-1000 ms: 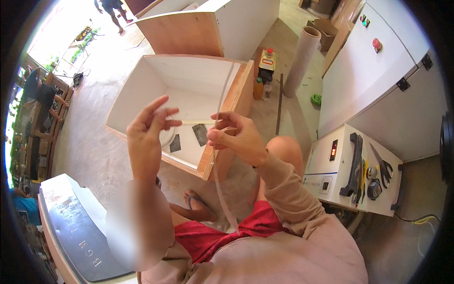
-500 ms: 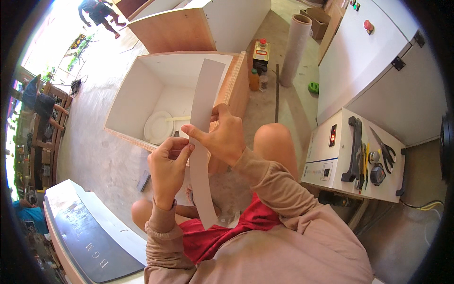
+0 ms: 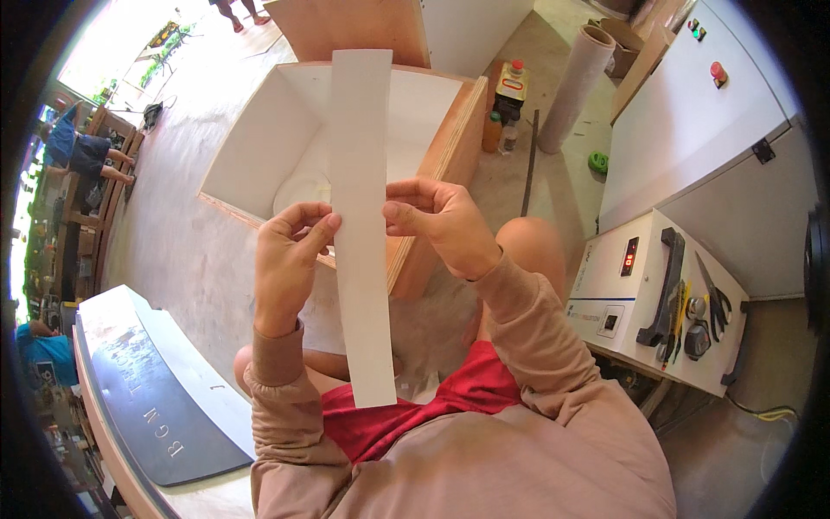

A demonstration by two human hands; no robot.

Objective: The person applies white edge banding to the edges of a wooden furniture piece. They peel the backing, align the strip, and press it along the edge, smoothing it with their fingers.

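Note:
A long, flat white strip (image 3: pixel 363 285) stands lengthwise before me, its broad face turned up toward my view. My left hand (image 3: pixel 292 246) pinches its left edge between thumb and fingers. On the opposite edge, a little higher, my right hand (image 3: pixel 445 223) grips it with the thumb in front and fingers behind. The strip's lower end hangs over my red shorts. Behind it lies an open wooden box (image 3: pixel 264 130) with white inner walls, partly covered by the strip. A round white disc (image 3: pixel 298 190) inside the box is mostly hidden.
At right stands a white machine box (image 3: pixel 605 285) bearing scissors (image 3: pixel 716 298), a tape measure (image 3: pixel 696 340) and a black handle. Past it are a white cabinet (image 3: pixel 683 130), a plastic-wrapped roll (image 3: pixel 575 91) and a can (image 3: pixel 512 86). A dark panel (image 3: pixel 173 406) lies lower left. Other people are farther off.
The strip has turned from nearly edge-on and tilted to upright with its broad face showing. My right hand has moved right to its right edge; my left hand stays on the left edge.

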